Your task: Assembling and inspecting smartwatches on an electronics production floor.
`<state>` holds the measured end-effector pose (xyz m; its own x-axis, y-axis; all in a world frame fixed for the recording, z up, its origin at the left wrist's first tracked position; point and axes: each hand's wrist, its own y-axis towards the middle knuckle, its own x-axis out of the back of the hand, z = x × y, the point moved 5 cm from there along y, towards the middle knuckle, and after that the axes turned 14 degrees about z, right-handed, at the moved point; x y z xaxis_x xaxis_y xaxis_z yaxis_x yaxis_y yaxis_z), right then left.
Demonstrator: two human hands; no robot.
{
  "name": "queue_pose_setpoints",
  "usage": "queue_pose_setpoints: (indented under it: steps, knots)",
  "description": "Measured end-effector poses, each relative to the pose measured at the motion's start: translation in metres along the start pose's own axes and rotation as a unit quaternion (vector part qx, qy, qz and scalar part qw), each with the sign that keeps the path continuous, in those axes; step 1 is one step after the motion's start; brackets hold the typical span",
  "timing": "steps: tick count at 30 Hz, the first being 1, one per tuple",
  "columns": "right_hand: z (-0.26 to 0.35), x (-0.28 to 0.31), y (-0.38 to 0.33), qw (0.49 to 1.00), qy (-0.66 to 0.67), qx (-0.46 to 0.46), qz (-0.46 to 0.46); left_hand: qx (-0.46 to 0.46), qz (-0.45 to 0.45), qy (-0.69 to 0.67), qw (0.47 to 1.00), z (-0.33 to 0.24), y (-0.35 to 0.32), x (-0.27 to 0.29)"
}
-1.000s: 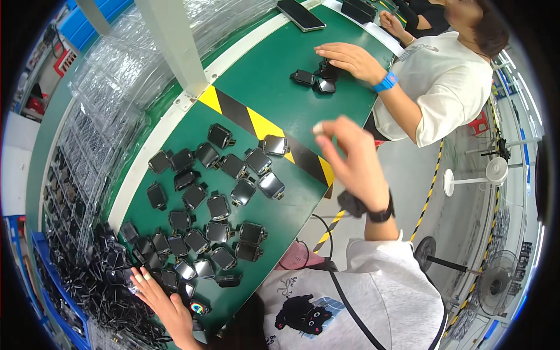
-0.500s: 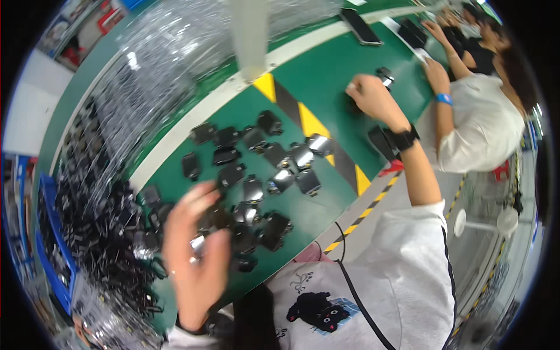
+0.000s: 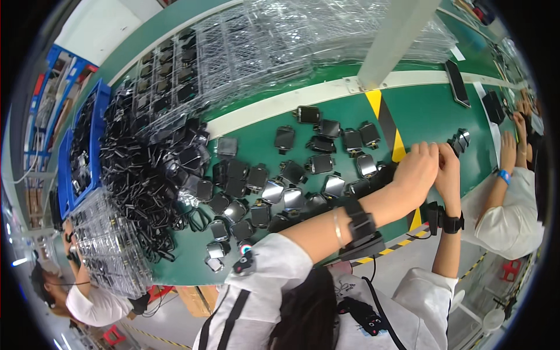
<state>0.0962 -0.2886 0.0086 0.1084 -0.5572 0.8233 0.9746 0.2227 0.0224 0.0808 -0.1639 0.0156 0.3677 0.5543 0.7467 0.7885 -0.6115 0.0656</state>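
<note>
My left hand (image 3: 417,170) reaches across to the right part of the green bench, and its fingertips meet those of my right hand (image 3: 448,175). Both hands have their fingers closed in a pinch; whatever lies between them is hidden. Just beyond my right hand lie a few small watch-like pieces (image 3: 461,140) with shiny faces. Left of my hands, many square black watch-like modules (image 3: 320,164) are scattered, some with glossy faces up. My left forearm covers part of this group.
A heap of black straps or cables (image 3: 140,169) lies at the left beside blue bins (image 3: 87,151). Clear plastic trays (image 3: 245,46) are stacked behind a white rail (image 3: 280,100). A grey post (image 3: 396,44) rises at the back. A phone-like slab (image 3: 457,84) lies far right, near co-workers.
My left hand has swung from over the modules to the right, meeting my right hand. The view has turned, so the bench and modules appear shifted.
</note>
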Motion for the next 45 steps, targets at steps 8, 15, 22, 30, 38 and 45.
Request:
queue_pose_setpoints:
  steps: [8, 15, 22, 30, 38, 45]
  knots:
    - [0.027, -0.024, 0.011, 0.996, 0.094, 0.012, -0.005, 0.071, -0.078, 0.066, 0.992, 0.029, 0.026, -0.006]
    - [-0.004, -0.002, 0.003, 0.955, 0.297, -0.027, -0.015, 0.068, -0.005, 0.019, 0.997, 0.037, 0.014, 0.016]
    - [-0.045, 0.052, 0.01, 0.996, -0.009, 0.039, -0.085, -0.081, -0.033, -0.042, 0.995, 0.014, 0.032, 0.007]
    - [-0.058, 0.026, -0.004, 0.996, 0.085, -0.029, 0.014, -0.076, 0.006, -0.122, 0.99, -0.001, 0.051, -0.025]
    - [-0.039, 0.0, -0.02, 0.953, 0.303, 0.018, -0.019, -0.074, 0.082, -0.038, 0.993, 0.005, 0.044, -0.022]
    - [-0.003, -0.004, -0.009, 0.985, 0.158, 0.069, -0.028, -0.111, -0.001, -0.026, 0.993, 0.013, 0.035, -0.006]
